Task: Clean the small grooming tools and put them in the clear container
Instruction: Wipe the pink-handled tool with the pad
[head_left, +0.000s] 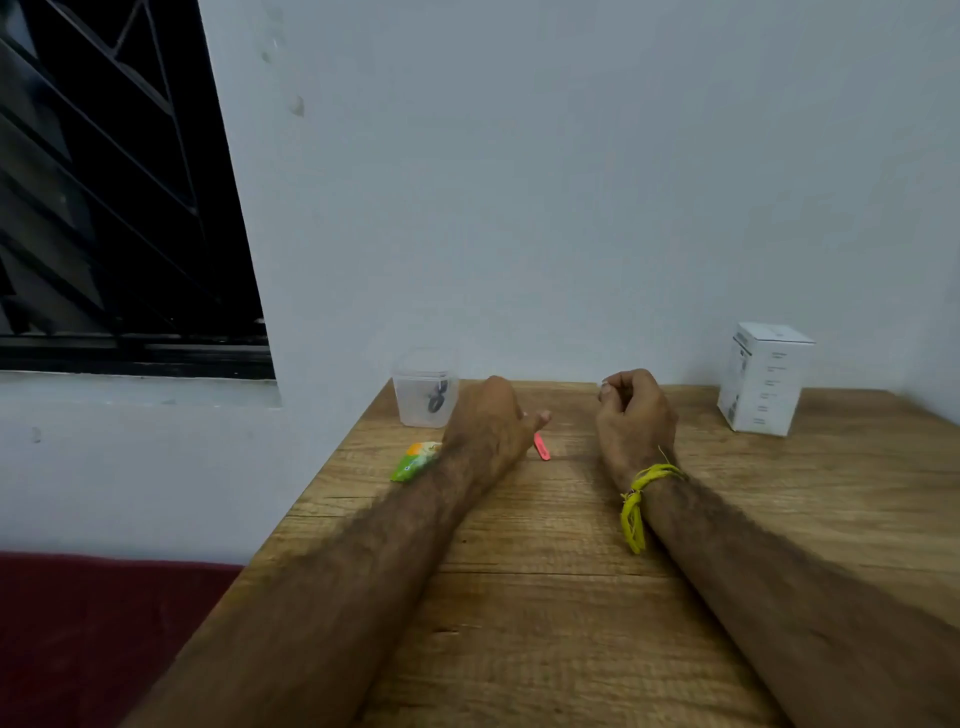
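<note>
Both hands rest on the surface (571, 597) beside the container (423, 397), which already holds a dark tool, left hand (491, 421) with fingers hidden near a pink tool (542, 447), right hand (634, 415) curled, seemingly empty, probably waiting to clean it.

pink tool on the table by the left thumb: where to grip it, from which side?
Pinch the pink tool across its narrow width near the middle, coming from above. It is a slim strip lying flat on the wooden table, so there is likely no room to get under it. Its near end is free; the left hand crowds the far end, so the right hand has the clearer approach.
</note>
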